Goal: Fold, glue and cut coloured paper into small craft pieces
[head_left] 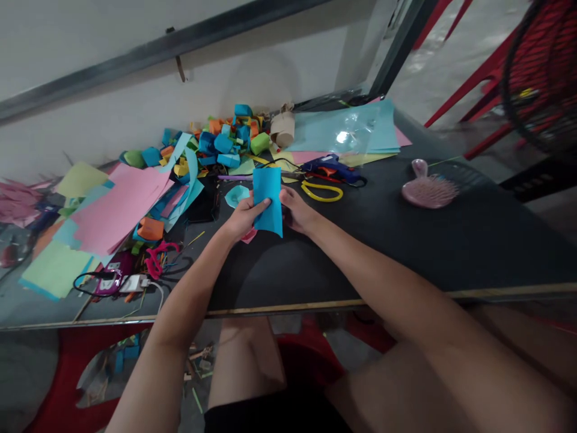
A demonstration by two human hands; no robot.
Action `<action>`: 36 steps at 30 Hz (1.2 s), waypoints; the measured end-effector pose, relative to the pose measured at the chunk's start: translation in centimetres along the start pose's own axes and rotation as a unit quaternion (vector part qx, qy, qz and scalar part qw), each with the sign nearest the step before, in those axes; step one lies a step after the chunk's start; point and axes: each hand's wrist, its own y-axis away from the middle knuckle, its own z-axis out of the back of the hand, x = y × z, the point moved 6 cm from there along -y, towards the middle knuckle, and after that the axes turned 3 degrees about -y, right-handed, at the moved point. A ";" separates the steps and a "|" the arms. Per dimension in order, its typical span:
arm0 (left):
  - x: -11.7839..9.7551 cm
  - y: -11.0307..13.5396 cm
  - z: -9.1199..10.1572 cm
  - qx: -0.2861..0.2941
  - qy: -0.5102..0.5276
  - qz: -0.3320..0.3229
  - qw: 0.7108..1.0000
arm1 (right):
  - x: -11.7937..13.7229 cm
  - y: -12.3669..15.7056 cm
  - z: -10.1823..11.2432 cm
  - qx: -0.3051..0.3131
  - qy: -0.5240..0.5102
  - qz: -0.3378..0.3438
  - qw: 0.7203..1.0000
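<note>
One blue paper piece is in hand, held upright just above the dark counter, near its middle. Behind it lie one blue glue gun and one pair of yellow-handled scissors, close together. One pink hairbrush rests well apart to the right. One cardboard roll stands by the wall, just beside a heap of small folded papers in blue, orange, green and yellow, too many and too jumbled to count. One large pink sheet tops the loose coloured sheets on the left, and one pale blue scrap lies just left of the held piece.

Two hands are at work, both on the same piece. The left hand is closed on its lower left edge, thumb pressed across the front and fingers tucked behind. The right hand grips the right edge, fingers curled in — only the thumb side shows, the fingertips hidden behind the paper. Neither hand touches the counter as far as can be seen.
</note>
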 end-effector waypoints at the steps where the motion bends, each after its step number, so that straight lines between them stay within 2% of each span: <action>1: 0.1 -0.1 0.0 -0.005 -0.016 -0.001 1.000 | -0.4 -0.1 -0.1 0.002 -0.036 -0.022 0.999; 4: 0.1 -0.1 -0.1 -0.024 -0.036 -0.005 0.999 | -0.8 -0.3 0.0 -0.048 -0.091 -0.037 0.994; 7: -0.6 0.2 -0.4 -0.016 -0.030 -0.016 0.999 | -1.0 -0.4 0.5 -0.109 -0.101 -0.046 0.988; 9: -1.3 0.5 -0.5 -0.004 -0.094 -0.028 0.995 | -1.0 -0.3 0.9 -0.134 -0.080 -0.040 0.987; 13: -2.1 0.8 -0.4 -0.014 -0.251 -0.057 0.966 | -0.4 0.0 1.2 -0.163 -0.008 0.009 0.986; 17: -1.6 0.6 0.0 -0.028 -0.184 -0.050 0.981 | -0.4 -0.3 1.4 -0.167 -0.003 0.008 0.986; 22: -1.2 0.5 0.6 -0.058 -0.086 -0.045 0.994 | -0.4 -0.8 3.6 -0.243 -0.004 0.049 0.969; 26: -1.1 0.5 0.8 -0.069 -0.088 -0.037 0.993 | -0.6 -0.9 3.4 -0.226 0.030 0.029 0.973; 32: -0.9 0.3 1.1 -0.074 -0.083 -0.049 0.993 | -0.3 -0.4 2.1 -0.218 -0.020 0.007 0.976; 36: -1.0 0.4 1.1 -0.070 -0.077 -0.052 0.993 | -0.3 -0.4 2.1 -0.205 -0.017 -0.002 0.979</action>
